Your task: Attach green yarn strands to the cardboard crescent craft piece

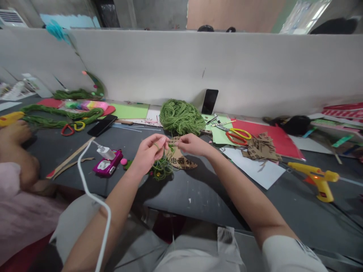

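Note:
My left hand and my right hand meet over the dark table, both pinched on a strand of green yarn. The strand runs down to a small tangle of green yarn below my left hand. A brown cardboard piece with printed characters lies under and between the hands, partly wound with yarn. A large skein of green yarn sits just behind the hands.
Red-and-yellow scissors, cardboard scraps, white paper and a yellow glue gun lie to the right. A pink power bank with a white cable and a black phone lie left. Another person's arm is far left. A white partition stands behind.

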`<state>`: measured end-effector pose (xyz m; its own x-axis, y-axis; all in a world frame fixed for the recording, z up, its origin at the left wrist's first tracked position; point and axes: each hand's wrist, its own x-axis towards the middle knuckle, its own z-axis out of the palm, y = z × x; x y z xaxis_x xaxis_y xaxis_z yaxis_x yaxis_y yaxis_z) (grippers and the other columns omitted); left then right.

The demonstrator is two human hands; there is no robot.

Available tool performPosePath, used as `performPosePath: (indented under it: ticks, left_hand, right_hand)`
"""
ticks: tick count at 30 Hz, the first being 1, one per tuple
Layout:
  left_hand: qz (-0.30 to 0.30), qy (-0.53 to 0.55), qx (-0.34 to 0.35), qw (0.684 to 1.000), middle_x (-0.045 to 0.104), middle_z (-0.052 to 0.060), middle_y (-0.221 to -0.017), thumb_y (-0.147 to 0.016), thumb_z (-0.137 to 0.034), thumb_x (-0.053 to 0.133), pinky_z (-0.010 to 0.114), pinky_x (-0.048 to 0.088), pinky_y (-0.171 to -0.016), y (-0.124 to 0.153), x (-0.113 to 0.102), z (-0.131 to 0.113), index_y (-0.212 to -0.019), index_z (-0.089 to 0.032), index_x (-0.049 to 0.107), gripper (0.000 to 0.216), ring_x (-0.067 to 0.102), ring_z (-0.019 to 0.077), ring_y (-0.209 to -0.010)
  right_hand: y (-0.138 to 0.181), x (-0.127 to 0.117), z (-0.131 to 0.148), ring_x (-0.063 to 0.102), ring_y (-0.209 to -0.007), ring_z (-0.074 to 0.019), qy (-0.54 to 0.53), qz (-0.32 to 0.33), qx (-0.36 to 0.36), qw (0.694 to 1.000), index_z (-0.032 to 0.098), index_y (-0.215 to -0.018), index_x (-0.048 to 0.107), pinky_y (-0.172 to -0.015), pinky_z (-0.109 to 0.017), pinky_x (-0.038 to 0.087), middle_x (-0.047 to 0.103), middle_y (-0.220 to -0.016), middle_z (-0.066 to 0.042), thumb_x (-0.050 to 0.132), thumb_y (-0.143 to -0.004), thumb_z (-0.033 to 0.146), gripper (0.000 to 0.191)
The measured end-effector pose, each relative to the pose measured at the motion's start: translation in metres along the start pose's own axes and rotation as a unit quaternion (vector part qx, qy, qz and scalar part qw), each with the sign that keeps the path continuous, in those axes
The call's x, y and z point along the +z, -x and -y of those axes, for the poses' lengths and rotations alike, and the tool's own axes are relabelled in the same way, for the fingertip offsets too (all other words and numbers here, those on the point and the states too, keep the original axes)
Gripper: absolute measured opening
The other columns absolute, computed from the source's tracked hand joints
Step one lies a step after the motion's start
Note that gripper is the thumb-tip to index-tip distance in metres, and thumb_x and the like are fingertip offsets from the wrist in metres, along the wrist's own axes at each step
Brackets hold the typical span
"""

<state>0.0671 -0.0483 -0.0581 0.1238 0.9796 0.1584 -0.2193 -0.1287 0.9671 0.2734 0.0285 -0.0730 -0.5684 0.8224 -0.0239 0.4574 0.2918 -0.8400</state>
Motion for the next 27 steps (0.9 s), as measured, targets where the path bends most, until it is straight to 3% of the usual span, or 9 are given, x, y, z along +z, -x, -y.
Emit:
performPosePath:
  ticks: [2, 4, 6, 10, 14, 18, 21, 24, 27]
  left_hand:
    - [-0.006, 0.010, 0.014, 1.000, 0.062, 0.000, -0.074, -0.088, -0.041, 0.074, 0.018, 0.026, -0.043, 0.003, 0.003, -0.007, -0.087, -0.016, 0.070, 0.025, 0.038, 0.0019, -0.044]
    - [-0.023, 0.005, 0.032, 0.999, 0.062, 0.000, -0.073, -0.089, -0.041, 0.073, 0.018, 0.035, -0.048, 0.005, 0.006, -0.010, -0.083, -0.016, 0.069, 0.026, 0.047, 0.0048, -0.050]
    - [-0.044, -0.029, 0.057, 0.997, 0.064, 0.001, -0.074, -0.091, -0.042, 0.071, 0.020, 0.045, -0.059, 0.007, 0.007, -0.010, -0.082, -0.017, 0.069, 0.027, 0.057, 0.0092, -0.062]
    - [-0.102, -0.179, 0.119, 0.971, 0.072, 0.005, -0.089, -0.092, -0.045, 0.069, 0.026, 0.052, -0.076, 0.006, 0.004, -0.006, -0.087, -0.017, 0.074, 0.028, 0.065, 0.0162, -0.083]
    - [-0.122, -0.222, 0.120, 0.960, 0.074, 0.005, -0.087, -0.088, -0.045, 0.073, 0.026, 0.052, -0.073, 0.001, -0.005, 0.000, -0.090, -0.017, 0.077, 0.029, 0.065, 0.0175, -0.082]
    - [-0.136, -0.160, 0.113, 0.971, 0.068, 0.001, -0.072, -0.085, -0.041, 0.077, 0.025, 0.049, -0.067, -0.003, -0.014, 0.000, -0.089, -0.017, 0.078, 0.024, 0.060, 0.0135, -0.068]
    - [-0.146, -0.067, 0.120, 0.980, 0.059, -0.002, -0.062, -0.081, -0.037, 0.080, 0.024, 0.048, -0.062, -0.007, -0.023, -0.009, -0.085, -0.018, 0.076, 0.020, 0.053, 0.0102, -0.057]
    - [-0.184, 0.000, 0.151, 0.971, 0.056, -0.004, -0.060, -0.074, -0.032, 0.085, 0.024, 0.050, -0.061, -0.010, -0.036, -0.022, -0.078, -0.019, 0.073, 0.019, 0.045, 0.0075, -0.052]
    - [-0.236, 0.006, 0.171, 0.957, 0.062, -0.002, -0.069, -0.075, -0.030, 0.084, 0.023, 0.054, -0.070, -0.012, -0.051, -0.031, -0.076, -0.018, 0.071, 0.018, 0.053, 0.0071, -0.059]
  right_hand:
    - [0.003, 0.003, 0.010, 0.056, -0.066, -0.0118, -0.080, 0.069, -0.050, 0.993, 0.015, -0.085, 0.065, -0.065, -0.026, 0.045, 0.064, -0.075, -0.001, 0.065, -0.087, 0.040, 0.025]
    - [0.007, 0.009, 0.022, 0.061, -0.079, -0.0138, -0.143, 0.126, -0.095, 0.977, 0.014, -0.102, 0.067, -0.075, -0.027, 0.049, 0.068, -0.092, -0.004, 0.069, -0.086, 0.038, 0.029]
    - [0.011, 0.017, 0.032, 0.062, -0.086, -0.0146, -0.176, 0.138, -0.128, 0.966, 0.014, -0.107, 0.067, -0.081, -0.028, 0.050, 0.069, -0.099, -0.005, 0.071, -0.086, 0.039, 0.033]
    - [0.012, 0.042, 0.040, 0.060, -0.079, -0.0139, -0.204, 0.099, -0.147, 0.963, 0.013, -0.094, 0.070, -0.077, -0.028, 0.049, 0.069, -0.087, -0.002, 0.077, -0.083, 0.043, 0.033]
    - [0.012, 0.050, 0.043, 0.058, -0.073, -0.0127, -0.254, 0.014, -0.151, 0.955, 0.014, -0.086, 0.073, -0.073, -0.027, 0.047, 0.069, -0.079, -0.001, 0.077, -0.083, 0.045, 0.032]
    - [0.015, 0.031, 0.047, 0.063, -0.079, -0.0135, -0.304, -0.007, -0.140, 0.942, 0.016, -0.082, 0.072, -0.083, -0.030, 0.050, 0.073, -0.083, -0.003, 0.076, -0.086, 0.045, 0.029]
    - [0.019, 0.005, 0.046, 0.063, -0.068, -0.0133, -0.379, 0.021, -0.123, 0.917, 0.019, -0.066, 0.061, -0.076, -0.030, 0.050, 0.062, -0.064, 0.001, 0.075, -0.086, 0.047, 0.038]
    - [0.027, -0.030, 0.039, 0.041, -0.044, -0.0100, -0.415, 0.023, -0.141, 0.899, 0.022, -0.053, 0.042, -0.057, -0.028, 0.041, 0.033, -0.042, 0.008, 0.074, -0.084, 0.054, 0.055]
    - [0.046, -0.063, 0.025, 0.022, -0.038, -0.0086, -0.368, -0.023, -0.151, 0.917, 0.024, -0.052, 0.037, -0.049, -0.029, 0.032, 0.020, -0.039, 0.009, 0.067, -0.084, 0.066, 0.062]
